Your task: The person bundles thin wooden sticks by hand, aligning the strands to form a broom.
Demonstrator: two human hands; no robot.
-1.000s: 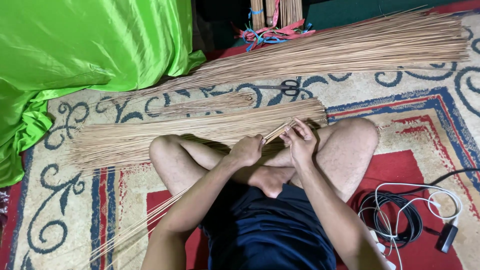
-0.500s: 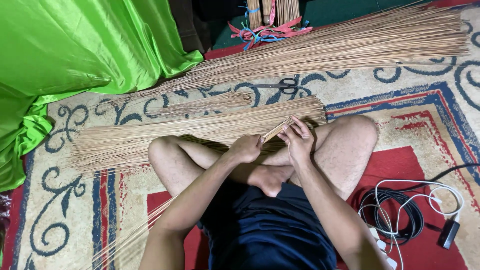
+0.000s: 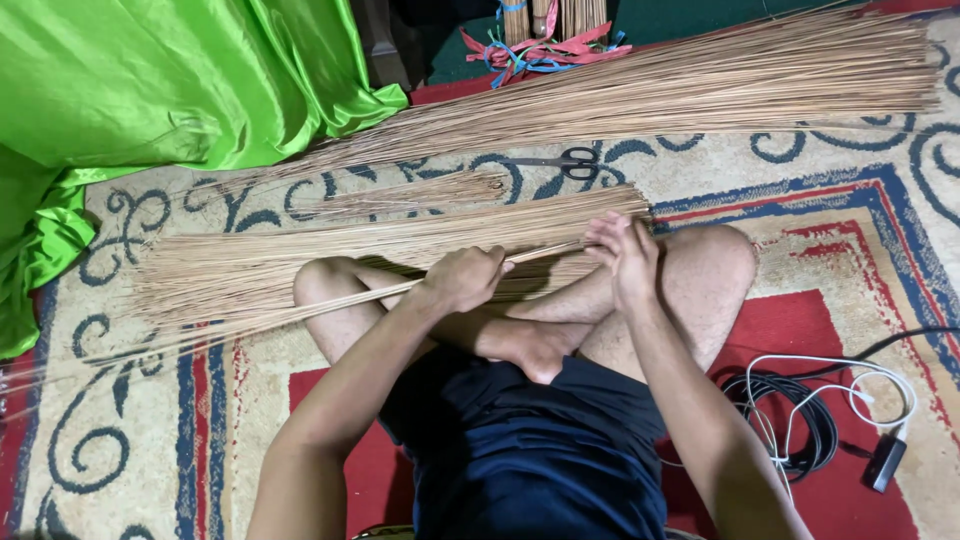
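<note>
I sit cross-legged on a patterned rug [image 3: 820, 215]. My left hand [image 3: 462, 278] is closed around a thin bundle of tan sticks [image 3: 330, 305] that runs across my knees and out to the lower left. At the bundle's right end, my right hand [image 3: 622, 255] pinches the stick tips with its fingers. Just beyond my knees lies a wider pile of the same sticks [image 3: 330, 250]. A smaller bunch [image 3: 415, 195] rests behind it.
A long heap of sticks [image 3: 680, 85] lies across the top of the rug, with black scissors [image 3: 560, 162] just in front of it. Green satin cloth [image 3: 150, 90] fills the upper left. Coiled black and white cables [image 3: 810, 410] lie at the right. Coloured ribbons [image 3: 540, 50] sit at top.
The thin bundle now lies flatter, its far ends swung up from the lower left toward the left. Both hands keep their hold.
</note>
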